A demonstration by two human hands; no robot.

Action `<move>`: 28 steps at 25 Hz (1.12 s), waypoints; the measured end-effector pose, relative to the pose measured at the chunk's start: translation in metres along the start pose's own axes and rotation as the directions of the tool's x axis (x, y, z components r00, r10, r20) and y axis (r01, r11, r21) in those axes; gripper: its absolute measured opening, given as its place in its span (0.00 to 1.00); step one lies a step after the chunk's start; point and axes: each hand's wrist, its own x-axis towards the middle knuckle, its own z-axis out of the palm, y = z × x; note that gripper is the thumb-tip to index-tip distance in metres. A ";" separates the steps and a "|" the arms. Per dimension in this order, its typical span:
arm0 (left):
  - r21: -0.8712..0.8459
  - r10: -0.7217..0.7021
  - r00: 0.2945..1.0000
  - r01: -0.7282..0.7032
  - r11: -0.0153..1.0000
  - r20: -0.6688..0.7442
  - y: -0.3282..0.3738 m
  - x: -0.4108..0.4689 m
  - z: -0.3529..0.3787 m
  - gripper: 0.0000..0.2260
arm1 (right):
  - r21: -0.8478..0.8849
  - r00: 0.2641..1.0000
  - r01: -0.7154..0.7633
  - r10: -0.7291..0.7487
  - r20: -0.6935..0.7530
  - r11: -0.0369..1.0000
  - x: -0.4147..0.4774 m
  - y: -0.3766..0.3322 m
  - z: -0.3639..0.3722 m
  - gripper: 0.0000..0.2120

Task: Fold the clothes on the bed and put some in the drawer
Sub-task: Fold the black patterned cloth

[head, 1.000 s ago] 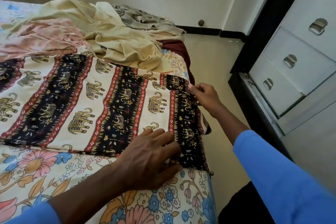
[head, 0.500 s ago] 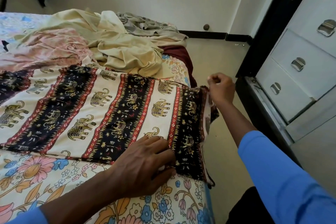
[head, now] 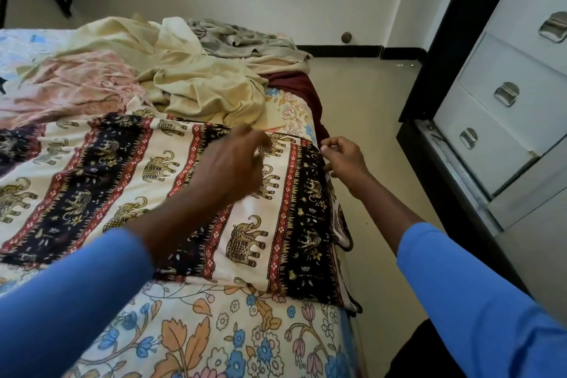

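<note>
At the corner, where I'd pinch this limp, light black-and-cream elephant-print cloth [head: 245, 236], my right hand [head: 346, 159] curls, hold unclear; left hand [head: 230, 163] hovers slack.

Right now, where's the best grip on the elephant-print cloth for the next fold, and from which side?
Probably the far right corner of the elephant-print cloth, pinched from the floor side. The cloth lies flat on the bed, so only its border lifts easily, and that hem overhangs the bed's edge right beside the right hand.
</note>
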 end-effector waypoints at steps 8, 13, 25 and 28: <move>0.038 -0.313 0.948 0.311 0.950 0.050 -0.066 0.074 0.028 0.11 | -0.134 0.977 0.128 -0.148 -0.153 0.983 0.003 -0.012 0.000 0.06; -0.001 -0.086 0.996 0.086 0.996 0.035 -0.001 -0.005 0.034 0.20 | -0.104 0.946 -0.284 0.296 0.129 0.953 -0.039 0.000 -0.012 0.24; 0.406 0.226 0.690 -0.623 0.669 0.688 0.176 -0.110 0.050 0.34 | -0.123 0.770 -0.575 0.585 0.253 0.809 -0.197 0.009 -0.057 0.13; 0.527 0.044 0.627 -0.690 0.496 0.778 0.215 -0.111 0.079 0.27 | -0.037 0.791 -0.600 0.600 0.122 0.799 -0.209 0.018 -0.074 0.16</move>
